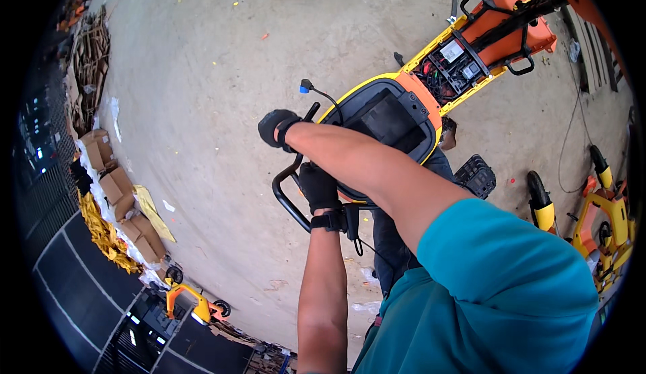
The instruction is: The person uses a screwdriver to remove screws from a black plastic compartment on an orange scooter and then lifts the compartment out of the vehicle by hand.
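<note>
One vehicle frame (pixel 420 95), yellow and orange, on floor (pixel 202 105); long axis runs from black tubular bar (pixel 277 187) toward floor's far right. Left hand (pixel 317 185) nearer, inside bar's curve, by frame's rounded end; right hand (pixel 277 128) outside bar, right forearm (pixel 356 155) reaching across. Fingers of both hidden: cannot tell whether clamped.

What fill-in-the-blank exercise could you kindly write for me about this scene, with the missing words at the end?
1. The person's gloved left hand and gloved right hand both wear gloves coloured ____.
2. The black connector on the thin, curved black cable has a ____ tip.
3. The large yellow-and-orange vehicle frame extends toward the picture's upper ____ corner.
4. The row of brown cardboard boxes is on the picture's ____ side.

Missing words: black; blue; right; left.
</note>
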`<state>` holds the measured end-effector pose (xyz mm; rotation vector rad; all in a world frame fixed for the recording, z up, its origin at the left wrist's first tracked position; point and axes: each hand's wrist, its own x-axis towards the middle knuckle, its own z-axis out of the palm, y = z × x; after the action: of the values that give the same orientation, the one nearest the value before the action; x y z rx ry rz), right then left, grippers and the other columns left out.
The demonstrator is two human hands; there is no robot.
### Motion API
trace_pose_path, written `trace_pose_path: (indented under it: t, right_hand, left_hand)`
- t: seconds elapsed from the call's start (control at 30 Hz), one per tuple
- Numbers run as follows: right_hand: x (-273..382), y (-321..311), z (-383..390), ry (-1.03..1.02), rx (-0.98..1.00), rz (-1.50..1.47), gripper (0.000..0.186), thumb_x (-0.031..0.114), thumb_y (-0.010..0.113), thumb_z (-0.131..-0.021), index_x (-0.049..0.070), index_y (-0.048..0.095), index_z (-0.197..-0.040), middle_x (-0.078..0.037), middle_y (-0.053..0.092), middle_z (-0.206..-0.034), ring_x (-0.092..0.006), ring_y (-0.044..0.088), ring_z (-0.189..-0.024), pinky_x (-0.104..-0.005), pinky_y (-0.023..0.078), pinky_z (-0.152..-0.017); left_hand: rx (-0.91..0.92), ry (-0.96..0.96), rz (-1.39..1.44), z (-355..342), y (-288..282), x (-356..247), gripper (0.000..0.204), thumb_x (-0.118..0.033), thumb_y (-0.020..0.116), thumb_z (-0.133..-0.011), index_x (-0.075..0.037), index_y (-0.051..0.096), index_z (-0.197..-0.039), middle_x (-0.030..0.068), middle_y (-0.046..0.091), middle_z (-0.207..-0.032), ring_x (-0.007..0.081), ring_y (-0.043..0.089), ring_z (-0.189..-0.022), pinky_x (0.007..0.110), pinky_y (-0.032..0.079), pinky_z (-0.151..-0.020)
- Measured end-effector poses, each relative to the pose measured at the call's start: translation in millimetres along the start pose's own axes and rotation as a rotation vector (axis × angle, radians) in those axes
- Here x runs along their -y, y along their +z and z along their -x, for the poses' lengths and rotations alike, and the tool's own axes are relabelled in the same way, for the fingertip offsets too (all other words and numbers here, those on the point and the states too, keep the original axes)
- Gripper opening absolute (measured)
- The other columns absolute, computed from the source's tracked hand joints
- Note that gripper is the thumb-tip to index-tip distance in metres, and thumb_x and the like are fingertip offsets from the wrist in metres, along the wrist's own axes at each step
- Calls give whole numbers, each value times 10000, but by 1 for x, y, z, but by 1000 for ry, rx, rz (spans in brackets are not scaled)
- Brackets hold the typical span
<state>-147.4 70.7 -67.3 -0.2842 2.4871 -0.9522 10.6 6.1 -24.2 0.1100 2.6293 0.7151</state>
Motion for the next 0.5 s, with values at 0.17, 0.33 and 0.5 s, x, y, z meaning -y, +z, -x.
trace_pose_path:
  t: [0.17, 0.33, 0.5]
  right_hand:
    - [20, 18, 1, -146, 63, 77, 219, 197, 574, -790, 90, 746, -873, -108, 714, -859, -303, 686, -826, -427, 548, -705]
    - [-7, -13, -4, -160, 56, -140, 348, 371, 596, -819, 55, 692, -929, -165, 683, -933, -353, 643, -921, -462, 502, -816]
    - [-93, -75, 43, -191, -395, -494, 376, 381, 588, -841, 15, 637, -766, -171, 647, -736, -346, 631, -723, -438, 485, -678]
  left_hand:
    - [-56, 93, 135, 12, 13, 3, 298, -189, 628, -882, 10, 543, -1087, 192, 633, -1073, 321, 618, -1005, 377, 487, -811]
    - [-30, -30, -178, 3, -20, -34, 202, -210, 593, -881, -14, 562, -917, 197, 660, -785, 389, 647, -772, 456, 499, -644]
    - [-48, 87, -343, -8, -21, -20, 237, -236, 615, -852, -19, 562, -933, 219, 642, -879, 404, 640, -782, 475, 504, -660]
